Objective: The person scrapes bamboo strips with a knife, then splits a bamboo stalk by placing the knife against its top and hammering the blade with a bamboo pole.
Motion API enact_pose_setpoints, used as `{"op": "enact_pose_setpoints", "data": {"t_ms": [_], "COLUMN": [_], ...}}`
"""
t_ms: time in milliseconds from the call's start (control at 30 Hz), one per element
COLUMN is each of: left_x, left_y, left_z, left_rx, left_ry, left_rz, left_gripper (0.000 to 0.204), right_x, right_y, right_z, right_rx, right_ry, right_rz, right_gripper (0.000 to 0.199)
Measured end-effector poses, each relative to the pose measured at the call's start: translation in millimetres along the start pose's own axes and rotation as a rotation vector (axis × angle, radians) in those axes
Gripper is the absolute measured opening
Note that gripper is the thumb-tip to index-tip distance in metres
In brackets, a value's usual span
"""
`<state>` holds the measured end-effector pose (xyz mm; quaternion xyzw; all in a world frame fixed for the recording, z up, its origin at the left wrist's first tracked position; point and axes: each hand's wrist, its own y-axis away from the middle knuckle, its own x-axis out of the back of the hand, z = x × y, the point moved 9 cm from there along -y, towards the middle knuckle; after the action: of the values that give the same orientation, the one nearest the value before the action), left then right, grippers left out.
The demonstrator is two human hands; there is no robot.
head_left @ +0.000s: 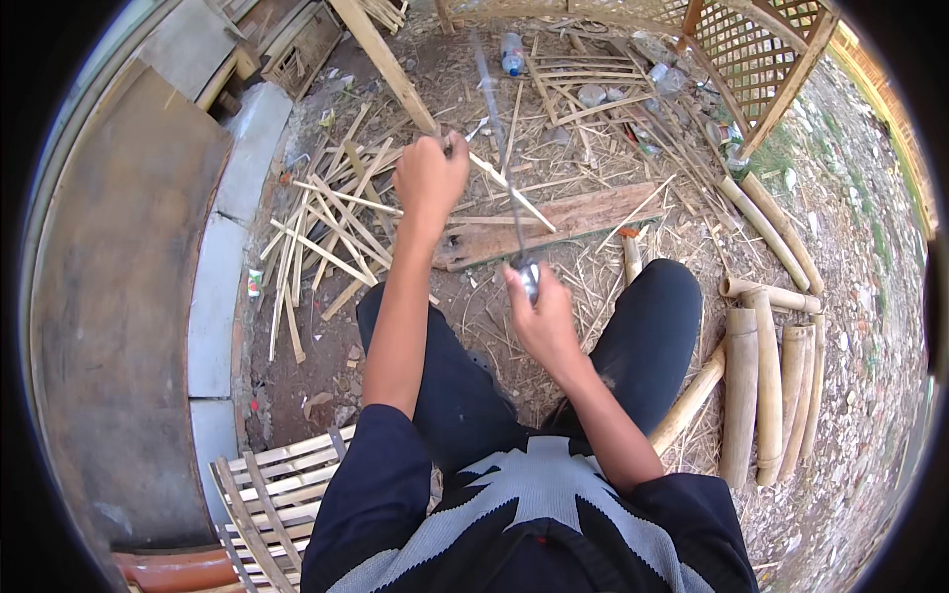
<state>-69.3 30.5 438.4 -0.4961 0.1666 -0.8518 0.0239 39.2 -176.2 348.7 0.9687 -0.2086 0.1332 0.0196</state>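
Note:
My left hand [432, 186] is raised in a fist over the work area, closed on a pale bamboo strip [514, 195] that slants down to the right from it. My right hand [544, 314] grips the silver handle [530, 280] of a long, thin-bladed knife. Its blade [499, 138] points away from me and is smeared by motion, crossing in front of the strip. Both hands are above and between my bent knees. A flat wooden board [563, 222] lies on the ground just past them. Whether the blade touches the strip I cannot tell.
Split bamboo strips [331, 222] lie heaped at the left. A wooden post [381, 59] rises behind my left hand. Bamboo poles [756, 385] lie at the right, near a lattice panel [756, 64]. A slatted bamboo piece [282, 494] is at lower left; a plastic bottle [512, 54] lies farther off.

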Motion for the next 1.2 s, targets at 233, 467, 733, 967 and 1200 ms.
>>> {"op": "enact_pose_setpoints", "data": {"t_ms": [233, 467, 733, 967, 1200], "left_x": [1.3, 9.5, 3.5, -4.1, 9.4], "left_y": [29.4, 4.1, -3.2, 15.6, 17.9], "left_z": [8.1, 15.6, 32.4, -0.4, 14.0], "left_rx": [-0.010, 0.048, 0.022, 0.032, -0.024], "left_ry": [0.082, 0.103, 0.028, 0.075, 0.165], "left_rz": [0.057, 0.056, 0.077, 0.052, 0.088], "left_gripper": [0.045, 0.044, 0.042, 0.044, 0.039], "right_x": [28.7, 31.7, 28.8, 17.8, 8.5], "right_y": [16.2, 6.3, -18.5, 0.5, 5.6], "right_z": [-14.1, 44.2, -3.9, -28.5, 13.5], "right_rx": [0.030, -0.032, 0.017, -0.010, 0.074], "right_ry": [-0.042, 0.095, 0.031, -0.009, 0.050], "right_rz": [0.048, 0.093, -0.038, -0.056, 0.025], "right_gripper": [0.035, 0.041, 0.036, 0.037, 0.035]}}
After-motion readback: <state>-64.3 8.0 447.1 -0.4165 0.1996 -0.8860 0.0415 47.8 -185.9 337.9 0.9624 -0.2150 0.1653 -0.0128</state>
